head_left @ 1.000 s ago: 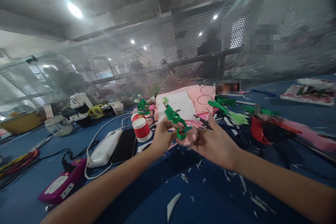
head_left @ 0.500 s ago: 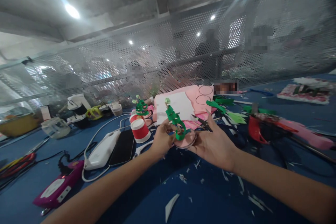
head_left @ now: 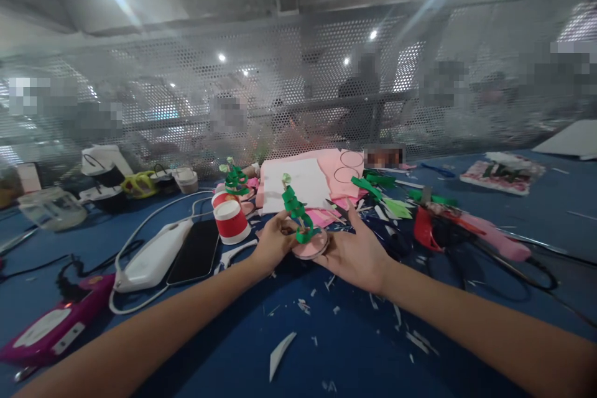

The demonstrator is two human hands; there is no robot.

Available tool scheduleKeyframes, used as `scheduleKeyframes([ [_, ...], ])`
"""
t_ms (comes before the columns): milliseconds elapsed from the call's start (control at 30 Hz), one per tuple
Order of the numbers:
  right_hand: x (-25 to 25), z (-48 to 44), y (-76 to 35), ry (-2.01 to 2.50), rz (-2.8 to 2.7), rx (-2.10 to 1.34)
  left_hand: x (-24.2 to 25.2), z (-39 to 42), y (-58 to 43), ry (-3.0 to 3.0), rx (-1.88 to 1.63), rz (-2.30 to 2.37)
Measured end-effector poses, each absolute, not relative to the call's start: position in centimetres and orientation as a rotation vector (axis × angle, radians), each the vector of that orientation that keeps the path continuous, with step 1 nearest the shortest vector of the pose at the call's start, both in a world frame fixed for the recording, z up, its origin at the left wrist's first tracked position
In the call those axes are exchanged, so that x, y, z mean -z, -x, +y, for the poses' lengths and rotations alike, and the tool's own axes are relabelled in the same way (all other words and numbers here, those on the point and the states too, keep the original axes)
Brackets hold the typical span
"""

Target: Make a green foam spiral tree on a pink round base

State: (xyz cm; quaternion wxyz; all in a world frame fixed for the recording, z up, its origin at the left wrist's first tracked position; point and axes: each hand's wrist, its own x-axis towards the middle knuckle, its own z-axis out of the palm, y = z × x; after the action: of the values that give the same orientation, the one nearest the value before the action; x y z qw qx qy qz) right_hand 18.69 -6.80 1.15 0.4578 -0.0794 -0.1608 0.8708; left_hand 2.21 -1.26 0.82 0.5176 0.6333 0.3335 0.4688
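"Where do we have the spiral [head_left: 293, 204]?"

"Right of the front cup [head_left: 231, 224], standing on its disc [head_left: 313, 247]. Its long axis is near upright, the top tipping toward the cup's side."

"Which grip of ours is nearer it?"

"Our left hand [head_left: 275, 241], on the cup side: its fingers curl at the spiral's lower part, but we can't tell whether they pinch it. Our right hand [head_left: 358, 261], farther from the cup, has its palm spread, thumb lifted, fingers at the disc's edge."

Green spiral [head_left: 293, 205] — leaning — on round pink base [head_left: 316, 247].
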Motion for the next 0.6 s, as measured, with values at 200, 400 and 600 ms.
scheduleKeyframes([
  [200,-0.96,-6.91,-18.59,0.202,-0.454,-2.134,-0.28,-1.05,-2.09,-1.505,-1.115,0.816],
  [400,-0.99,-6.87,-18.46,0.267,-0.4,-2.129,-0.06,-0.89,-2.04,-1.48,-1.132,0.812],
  [600,-1.04,-6.8,-18.55,0.263,-0.356,-2.138,0.16,-0.56,-2.09,-1.485,-1.115,0.739],
])
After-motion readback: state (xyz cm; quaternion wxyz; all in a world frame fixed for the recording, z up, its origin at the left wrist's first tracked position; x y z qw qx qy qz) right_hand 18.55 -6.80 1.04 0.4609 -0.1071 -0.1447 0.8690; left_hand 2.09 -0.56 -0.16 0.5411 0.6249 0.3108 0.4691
